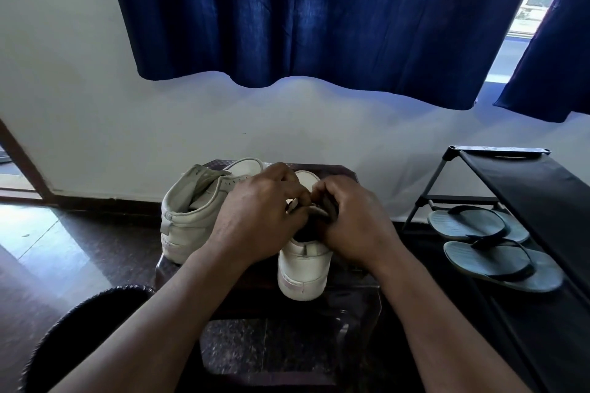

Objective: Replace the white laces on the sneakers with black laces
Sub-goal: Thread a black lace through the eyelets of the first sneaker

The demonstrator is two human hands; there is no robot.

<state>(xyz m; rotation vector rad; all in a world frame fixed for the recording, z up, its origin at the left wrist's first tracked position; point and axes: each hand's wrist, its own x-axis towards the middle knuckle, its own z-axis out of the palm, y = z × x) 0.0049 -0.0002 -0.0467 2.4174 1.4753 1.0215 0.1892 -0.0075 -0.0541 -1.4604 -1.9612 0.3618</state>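
Two white sneakers stand on a dark stool [338, 174]. The left sneaker [188, 214] tilts to the left, its tongue area open and without visible laces. The right sneaker [303, 268] points away from me with its heel toward me. My left hand [258, 217] and my right hand [354, 220] meet over the right sneaker's lacing area, fingers curled and pinching something small there. What they pinch is mostly hidden; a pale bit shows between the fingertips. I cannot make out any black lace.
A black shoe rack [523, 188] stands at the right, with a pair of grey flip-flops [491, 242] on its lower shelf. A dark round object [83, 329] sits at the lower left. Blue curtains [319, 16] hang over the white wall behind.
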